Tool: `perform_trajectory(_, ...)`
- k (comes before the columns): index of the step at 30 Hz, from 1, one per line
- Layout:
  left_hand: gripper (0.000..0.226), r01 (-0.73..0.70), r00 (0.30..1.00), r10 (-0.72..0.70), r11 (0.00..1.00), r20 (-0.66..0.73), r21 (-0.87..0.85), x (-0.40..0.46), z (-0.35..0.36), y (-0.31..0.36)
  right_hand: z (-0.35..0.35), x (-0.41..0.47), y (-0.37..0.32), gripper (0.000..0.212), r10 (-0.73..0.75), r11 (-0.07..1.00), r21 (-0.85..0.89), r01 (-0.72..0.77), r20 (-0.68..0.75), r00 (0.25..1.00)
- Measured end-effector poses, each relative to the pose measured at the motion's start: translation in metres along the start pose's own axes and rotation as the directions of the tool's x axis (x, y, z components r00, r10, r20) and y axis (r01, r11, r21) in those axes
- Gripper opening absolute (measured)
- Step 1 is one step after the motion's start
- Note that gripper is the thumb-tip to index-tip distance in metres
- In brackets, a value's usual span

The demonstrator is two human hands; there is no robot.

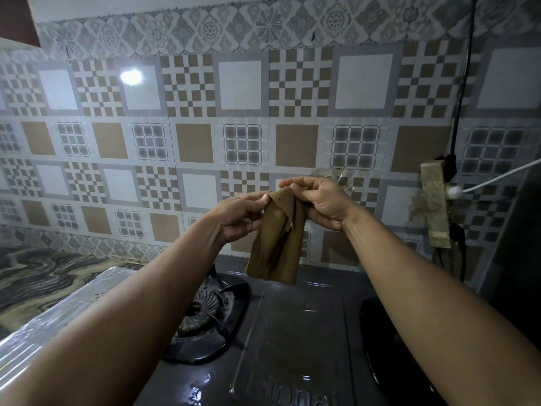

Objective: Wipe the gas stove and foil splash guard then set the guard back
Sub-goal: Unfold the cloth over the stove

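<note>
A brown cloth [276,244] hangs folded in the air above the back of the gas stove [295,332]. My left hand [238,215] pinches its top left corner and my right hand [317,200] grips its top right edge. The stove is dark grey with a burner [205,310] on its left, partly hidden by my left forearm. A second burner area [377,341] on the right is mostly covered by my right forearm. The foil splash guard [61,315] lies flat on the counter to the left of the stove.
A patterned tile wall [243,118] stands close behind the stove. A marbled counter [38,276] runs to the left. On the right wall hang a wooden block [436,203], a black cable [461,92] and a white plug with cord [455,191].
</note>
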State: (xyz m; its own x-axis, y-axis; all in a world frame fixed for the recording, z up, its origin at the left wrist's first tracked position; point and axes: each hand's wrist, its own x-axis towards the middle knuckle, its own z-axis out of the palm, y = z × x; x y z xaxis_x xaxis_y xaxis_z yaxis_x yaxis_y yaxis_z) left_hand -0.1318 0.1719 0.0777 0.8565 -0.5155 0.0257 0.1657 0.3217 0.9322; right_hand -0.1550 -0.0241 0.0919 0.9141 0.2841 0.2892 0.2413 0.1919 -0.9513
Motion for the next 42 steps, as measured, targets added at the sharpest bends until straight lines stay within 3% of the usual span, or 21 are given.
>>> perform_trajectory(5,0.026,0.066,0.992,-0.068,0.998,0.102,0.023,-0.005,0.0,0.001,-0.003,0.0,0.001,0.014,0.001,0.999,-0.046,0.0,0.015,1.0)
perform_trajectory(9,0.027,0.105,0.988,-0.1,0.994,0.117,-0.038,-0.004,0.004,0.002,0.0,0.006,0.011,0.011,-0.043,0.957,-0.291,0.017,-0.085,0.995)
perform_trajectory(14,0.02,0.107,0.994,-0.11,0.977,-0.005,-0.186,-0.001,0.008,0.001,-0.001,0.012,0.017,0.01,-0.087,0.945,-0.327,0.016,-0.202,0.975)
perform_trajectory(17,0.014,0.086,0.995,-0.092,0.985,-0.033,-0.15,-0.002,0.011,0.0,-0.001,0.012,0.017,0.009,-0.106,0.947,-0.322,0.023,-0.245,0.964)
perform_trajectory(21,0.011,0.101,0.99,-0.106,0.993,-0.094,-0.058,0.0,0.013,-0.002,-0.001,0.01,0.017,0.01,-0.092,0.976,-0.215,0.037,-0.251,0.964)
perform_trajectory(24,0.011,0.126,0.985,-0.139,0.984,-0.103,-0.126,-0.001,0.015,-0.001,-0.002,0.007,0.015,0.01,-0.042,0.999,-0.023,0.038,-0.225,0.973)
perform_trajectory(28,0.006,0.109,0.978,-0.137,0.979,-0.158,-0.17,-0.001,0.018,0.001,-0.007,0.003,0.015,0.01,0.003,0.984,0.178,0.01,-0.072,0.997)
perform_trajectory(31,0.006,0.089,0.971,-0.124,0.981,-0.202,-0.174,-0.001,0.02,0.004,-0.011,0.0,0.015,0.012,0.006,0.966,0.257,-0.015,0.035,0.999)
perform_trajectory(37,0.008,0.06,0.939,-0.114,0.984,-0.324,-0.17,-0.001,0.011,0.007,-0.016,-0.003,0.015,0.016,-0.022,0.953,0.303,0.004,0.056,0.998)
perform_trajectory(39,0.009,0.049,0.936,-0.096,0.988,-0.339,-0.145,0.0,0.009,0.007,-0.015,-0.002,0.012,0.013,0.013,0.977,0.212,-0.025,0.057,0.998)
perform_trajectory(42,0.01,0.027,0.942,-0.06,0.994,-0.33,-0.105,0.002,0.014,0.008,-0.011,0.005,0.015,0.014,0.079,0.982,-0.169,-0.088,-0.057,0.995)
